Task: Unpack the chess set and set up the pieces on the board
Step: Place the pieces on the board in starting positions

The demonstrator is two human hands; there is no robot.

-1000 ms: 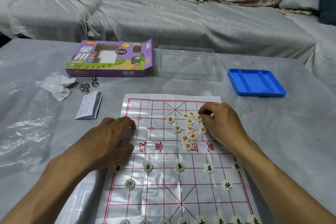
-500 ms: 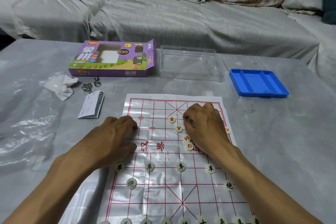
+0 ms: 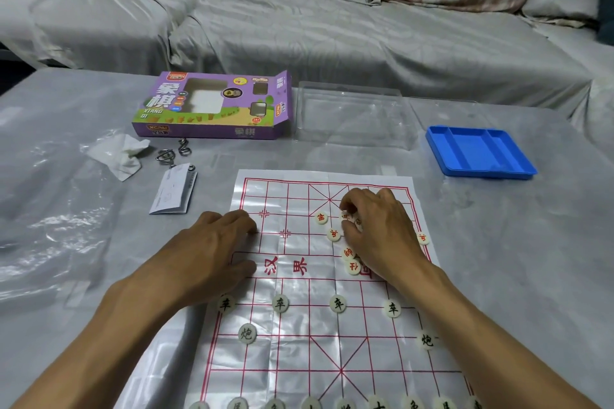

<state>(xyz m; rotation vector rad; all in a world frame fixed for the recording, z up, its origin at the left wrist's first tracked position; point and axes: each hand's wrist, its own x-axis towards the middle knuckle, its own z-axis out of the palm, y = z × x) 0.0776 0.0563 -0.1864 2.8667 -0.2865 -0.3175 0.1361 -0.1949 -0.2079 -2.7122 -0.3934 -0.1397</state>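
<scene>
Purple box (image 3: pixel 212 106), clear tray (image 3: pixel 352 116), blue tray (image 3: pixel 478 151) beyond board (image 3: pixel 299 276); right hand (image 3: pixel 378 229) curled around red pieces (image 3: pixel 349 217), left hand (image 3: pixel 206 252) flat.

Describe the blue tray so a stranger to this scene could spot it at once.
Start at the paper xiangqi board in the middle of the grey table, then look past its far right corner. There lies the blue tray, shallow, divided into compartments and holding nothing visible. It sits right of the clear plastic lid and is the only solid blue thing on the table.
</scene>
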